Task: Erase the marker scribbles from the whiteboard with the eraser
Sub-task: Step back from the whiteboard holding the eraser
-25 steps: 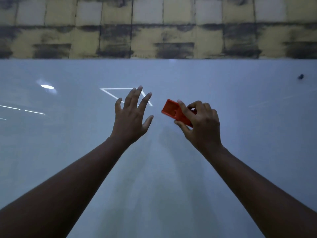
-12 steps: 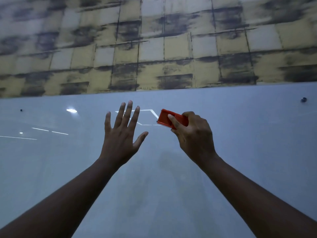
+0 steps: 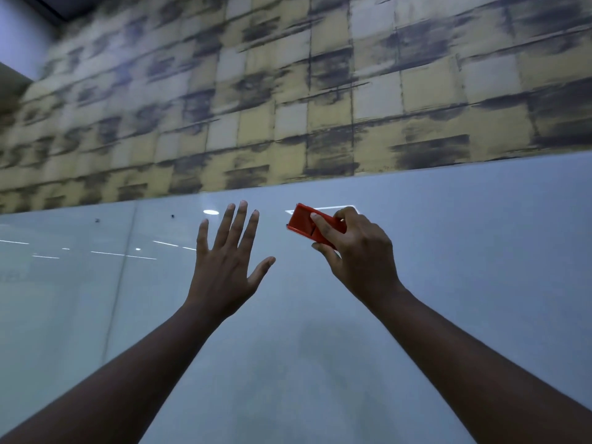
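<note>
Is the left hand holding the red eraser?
No, the left hand is spread flat with nothing in it; the right hand grips the eraser.

Hands: two. Left hand (image 3: 226,261), fingers spread; right hand (image 3: 355,251), curled round the eraser.
Bare forearms: two.
Eraser (image 3: 309,224): one, red.
Whiteboard (image 3: 480,267): one, with one vertical seam (image 3: 120,277) at left.
Small dark dots on the board: two, (image 3: 97,220) and (image 3: 173,216).
Bright oval glints: one (image 3: 211,212); smaller round glint: one (image 3: 138,249).
Thin white streaks at left: several, count uncertain.
White outline behind the eraser (image 3: 333,207): one, partly hidden.
Tiled wall (image 3: 320,91): one.
</note>
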A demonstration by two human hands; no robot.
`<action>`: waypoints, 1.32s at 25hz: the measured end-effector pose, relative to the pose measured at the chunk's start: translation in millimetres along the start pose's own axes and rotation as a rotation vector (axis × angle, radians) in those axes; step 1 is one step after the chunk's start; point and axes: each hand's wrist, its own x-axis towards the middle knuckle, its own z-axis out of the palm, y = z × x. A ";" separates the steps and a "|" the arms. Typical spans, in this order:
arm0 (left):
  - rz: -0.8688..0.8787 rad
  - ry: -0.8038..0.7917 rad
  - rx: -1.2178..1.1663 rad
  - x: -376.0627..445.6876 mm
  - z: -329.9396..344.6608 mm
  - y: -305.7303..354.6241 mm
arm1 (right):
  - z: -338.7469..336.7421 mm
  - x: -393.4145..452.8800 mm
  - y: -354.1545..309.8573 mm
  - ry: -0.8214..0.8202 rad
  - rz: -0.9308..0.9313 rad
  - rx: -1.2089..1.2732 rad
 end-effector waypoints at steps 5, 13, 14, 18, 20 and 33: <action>-0.030 -0.056 0.093 -46.0 -25.4 -133.0 | 37.7 31.0 -129.9 -0.040 -0.062 0.071; -0.065 -0.142 0.310 -120.1 -89.3 -331.3 | 93.8 66.4 -317.6 0.026 -0.128 0.245; -0.075 -0.141 0.316 -129.5 -94.8 -349.8 | 99.3 68.8 -336.4 0.014 -0.123 0.267; -0.119 -0.198 0.419 -171.1 -116.6 -424.8 | 128.7 84.9 -423.8 0.023 -0.117 0.375; -0.133 -0.221 0.461 -192.0 -126.3 -457.7 | 144.8 91.4 -468.1 0.021 -0.095 0.443; -0.200 -0.408 0.852 -285.4 -166.8 -696.7 | 269.5 145.8 -771.8 0.062 -0.071 0.855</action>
